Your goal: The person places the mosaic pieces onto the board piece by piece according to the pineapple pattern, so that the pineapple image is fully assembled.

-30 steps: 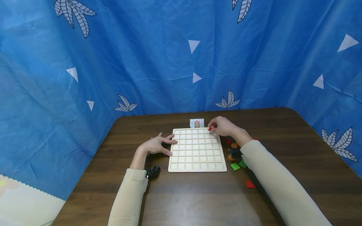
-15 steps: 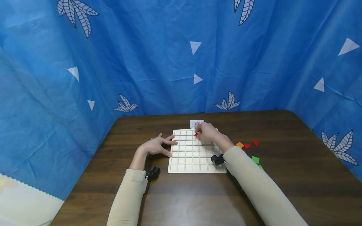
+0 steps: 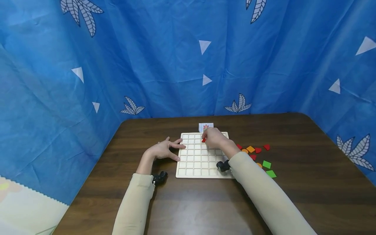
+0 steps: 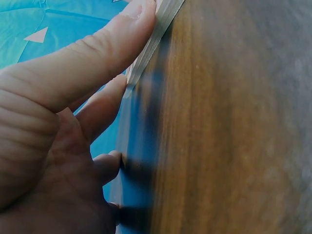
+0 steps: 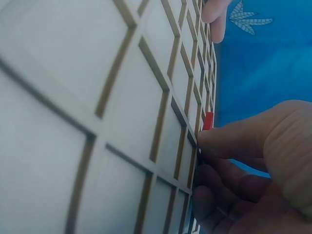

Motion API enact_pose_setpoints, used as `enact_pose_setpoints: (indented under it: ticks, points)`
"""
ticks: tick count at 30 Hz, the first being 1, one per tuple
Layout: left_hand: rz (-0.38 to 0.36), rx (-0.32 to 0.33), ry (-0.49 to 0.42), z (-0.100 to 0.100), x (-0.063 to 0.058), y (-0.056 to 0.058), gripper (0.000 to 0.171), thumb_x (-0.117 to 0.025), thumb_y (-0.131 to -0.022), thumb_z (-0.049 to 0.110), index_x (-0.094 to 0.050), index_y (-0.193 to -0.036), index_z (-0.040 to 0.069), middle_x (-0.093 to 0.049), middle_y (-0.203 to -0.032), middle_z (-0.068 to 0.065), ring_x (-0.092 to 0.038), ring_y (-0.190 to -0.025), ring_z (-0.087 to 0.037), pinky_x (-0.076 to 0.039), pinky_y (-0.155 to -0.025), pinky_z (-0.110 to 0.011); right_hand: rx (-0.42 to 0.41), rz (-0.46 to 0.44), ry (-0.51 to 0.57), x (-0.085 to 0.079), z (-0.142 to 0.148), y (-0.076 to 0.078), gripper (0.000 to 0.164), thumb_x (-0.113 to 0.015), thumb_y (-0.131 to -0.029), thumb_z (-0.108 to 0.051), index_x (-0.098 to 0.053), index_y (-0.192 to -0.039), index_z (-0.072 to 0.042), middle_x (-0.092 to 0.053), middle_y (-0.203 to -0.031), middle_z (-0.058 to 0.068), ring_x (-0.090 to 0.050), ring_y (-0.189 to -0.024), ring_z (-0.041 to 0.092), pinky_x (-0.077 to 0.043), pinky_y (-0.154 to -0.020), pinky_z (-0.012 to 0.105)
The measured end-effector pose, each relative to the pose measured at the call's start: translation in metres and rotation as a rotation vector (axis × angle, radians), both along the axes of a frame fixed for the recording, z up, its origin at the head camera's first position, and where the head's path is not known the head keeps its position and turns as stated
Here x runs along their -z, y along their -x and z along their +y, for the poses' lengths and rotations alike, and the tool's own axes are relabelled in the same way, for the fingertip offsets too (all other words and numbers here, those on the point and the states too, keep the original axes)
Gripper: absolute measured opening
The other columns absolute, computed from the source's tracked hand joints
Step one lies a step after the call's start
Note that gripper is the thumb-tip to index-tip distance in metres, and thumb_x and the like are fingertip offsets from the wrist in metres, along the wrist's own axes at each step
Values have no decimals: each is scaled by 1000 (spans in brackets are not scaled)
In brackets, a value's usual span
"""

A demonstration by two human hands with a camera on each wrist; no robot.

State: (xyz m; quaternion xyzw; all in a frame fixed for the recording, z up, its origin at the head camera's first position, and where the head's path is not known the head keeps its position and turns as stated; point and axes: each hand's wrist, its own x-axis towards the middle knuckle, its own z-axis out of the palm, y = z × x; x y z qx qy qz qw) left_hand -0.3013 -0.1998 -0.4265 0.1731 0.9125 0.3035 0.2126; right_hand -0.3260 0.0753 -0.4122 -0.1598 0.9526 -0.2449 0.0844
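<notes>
My left hand [image 3: 161,150] rests at the left edge of a pale gridded board [image 3: 189,164], thumb and fingertips touching its rim. In the left wrist view the thumb [image 4: 92,68] lies against the board's side, fingers fairly straight. Over the upper middle of the grid, my right hand [image 3: 215,138] pinches a small red tile [image 3: 203,140]. Its red end [image 5: 208,120] shows beyond the thumb in the right wrist view, close to the grid. Whether the tile touches a cell cannot be told, and the fingers hide most of it.
Loose red, orange and green [image 3: 266,164] tiles lie right of the board, some partly behind the right forearm. A small printed card [image 3: 206,125] with a coloured pattern sits just beyond the board's far edge. A blue curtain [image 3: 170,65] hangs behind the dark wooden table [image 3: 182,205].
My right hand has moved left from the board's far right corner to its upper middle, carrying the red tile, then stayed nearly still. The left hand has kept its place.
</notes>
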Motion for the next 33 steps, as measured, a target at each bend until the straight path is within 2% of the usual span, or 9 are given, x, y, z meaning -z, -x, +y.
enact_pose_setpoints:
  ticks: [7,15,21,27,33]
  points:
    - [4,-4,-7,-2,0,1,60,-87,-82,33,-66,-139,35,-33,-168,10,9,-161,-38,6,-120,-76,-41,3,-20,-2,0,1,30,-56,-88,2,-76,-107,-8,-72,-109,7,-59,-102,24,-53,-87,35]
    - [3,11,-16,-3,1,1,61,-87,-82,32,-66,-139,34,-33,-168,9,10,-161,-38,8,-120,-75,-61,40,19,2,2,-1,24,-57,-92,-3,-78,-100,-10,-75,-107,6,-61,-107,25,-53,-94,40]
    - [9,8,-11,-2,2,2,60,-87,-82,33,-66,-138,36,-33,-167,12,9,-161,-38,5,-120,-76,-68,51,45,2,6,-6,26,-57,-92,-3,-79,-103,-10,-76,-107,5,-62,-105,24,-53,-92,39]
    - [8,-1,-5,-1,3,3,59,-87,-81,34,-67,-136,38,-33,-167,13,10,-161,-36,5,-121,-75,-104,55,59,-7,14,-9,27,-57,-94,-3,-79,-110,-8,-76,-110,6,-61,-95,23,-52,-88,38]
    - [6,0,-11,-2,4,3,59,-87,-82,33,-67,-137,37,-33,-168,11,10,-161,-38,7,-120,-75,-115,56,60,-13,28,-13,26,-61,-97,-6,-77,-116,-7,-76,-114,8,-62,-98,22,-55,-90,40]
